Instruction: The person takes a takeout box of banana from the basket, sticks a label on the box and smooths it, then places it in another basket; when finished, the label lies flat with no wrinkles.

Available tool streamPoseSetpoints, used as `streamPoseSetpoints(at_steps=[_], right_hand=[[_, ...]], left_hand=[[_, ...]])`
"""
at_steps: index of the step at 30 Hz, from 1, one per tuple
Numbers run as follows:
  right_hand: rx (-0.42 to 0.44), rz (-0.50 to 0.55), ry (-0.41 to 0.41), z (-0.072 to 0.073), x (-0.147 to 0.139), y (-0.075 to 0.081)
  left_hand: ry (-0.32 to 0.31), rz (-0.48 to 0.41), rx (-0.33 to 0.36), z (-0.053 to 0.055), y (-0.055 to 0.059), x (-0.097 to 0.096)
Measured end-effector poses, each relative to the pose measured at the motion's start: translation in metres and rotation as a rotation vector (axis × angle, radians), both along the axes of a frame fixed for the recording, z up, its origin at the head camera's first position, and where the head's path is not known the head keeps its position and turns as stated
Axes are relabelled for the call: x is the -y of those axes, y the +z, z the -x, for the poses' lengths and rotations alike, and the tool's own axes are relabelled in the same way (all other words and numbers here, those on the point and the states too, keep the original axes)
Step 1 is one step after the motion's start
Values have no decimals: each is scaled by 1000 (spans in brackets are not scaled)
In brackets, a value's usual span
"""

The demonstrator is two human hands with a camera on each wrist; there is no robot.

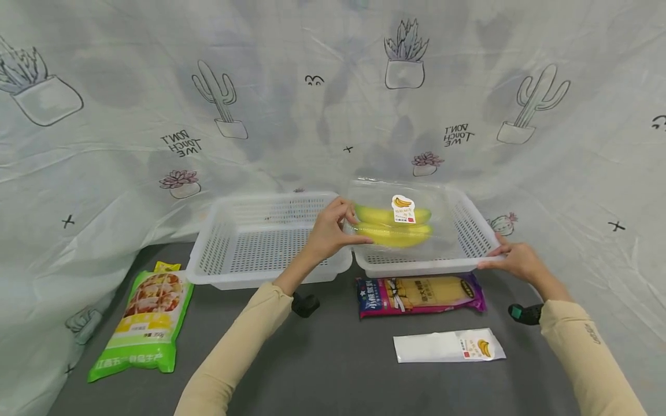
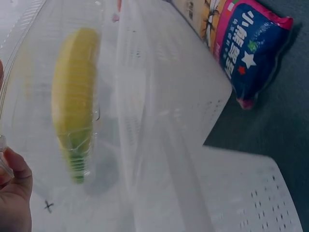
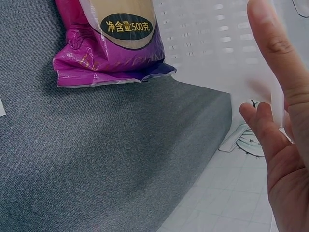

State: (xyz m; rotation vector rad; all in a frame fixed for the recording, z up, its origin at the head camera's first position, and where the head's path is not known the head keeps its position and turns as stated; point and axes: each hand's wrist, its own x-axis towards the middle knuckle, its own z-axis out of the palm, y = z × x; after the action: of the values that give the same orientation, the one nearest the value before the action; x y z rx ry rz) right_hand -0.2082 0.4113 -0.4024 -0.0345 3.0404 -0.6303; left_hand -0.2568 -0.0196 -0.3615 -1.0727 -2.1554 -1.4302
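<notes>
My left hand (image 1: 333,230) pinches the left end of a clear plastic box (image 1: 436,199) holding yellow-green bananas (image 1: 387,234). The box is over the right white basket (image 1: 418,268) and has a banana label (image 1: 403,209) on its lid. In the left wrist view, one banana (image 2: 76,96) shows through the clear plastic, with the thumb and fingertips at the edge of the picture. At that basket's front right corner, my right hand (image 1: 515,261) holds the rim. The right wrist view shows its thumb (image 3: 277,48) and fingers (image 3: 268,125) on either side of the basket wall.
A second white basket (image 1: 270,280) stands to the left. In front of the right basket lie a purple and blue pasta packet (image 1: 421,293) and a white strip with a banana label (image 1: 432,348). A green food bag (image 1: 145,323) is at left. A printed curtain (image 1: 312,115) hangs behind.
</notes>
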Motion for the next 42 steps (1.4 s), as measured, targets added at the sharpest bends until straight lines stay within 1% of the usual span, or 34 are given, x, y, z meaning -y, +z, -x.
streamPoseSetpoints(at_steps=[5, 9, 15, 19, 22, 26, 29, 33, 39, 40, 42], right_hand=[[-19, -13, 3, -2, 0, -1], [-26, -12, -5, -3, 2, -2], [-46, -1, -5, -5, 1, -3], [-47, -1, 0, -6, 0, -2], [-51, 3, 6, -5, 1, -2], [-70, 3, 4, -4, 0, -4], [-74, -2, -1, -3, 0, -7], [-69, 16, -6, -3, 0, -9], [-75, 56, -19, 0, 0, -9], [-73, 57, -22, 0, 0, -8], [-74, 48, -33, -1, -1, -8]], left_hand=[[29, -10, -23, 7, -7, -22], [38, -22, -21, 11, -14, -37], [47, -54, 32, 15, -32, -57], [49, -40, 46, 19, -43, -67], [77, -26, 70, 21, -49, -74], [126, -10, 131, 23, -56, -82], [154, 23, 181, 23, -60, -87], [197, 102, 232, 23, -64, -93], [264, 203, 352, 23, -62, -100], [264, 215, 378, 22, -61, -101], [270, 272, 395, 20, -60, -104]])
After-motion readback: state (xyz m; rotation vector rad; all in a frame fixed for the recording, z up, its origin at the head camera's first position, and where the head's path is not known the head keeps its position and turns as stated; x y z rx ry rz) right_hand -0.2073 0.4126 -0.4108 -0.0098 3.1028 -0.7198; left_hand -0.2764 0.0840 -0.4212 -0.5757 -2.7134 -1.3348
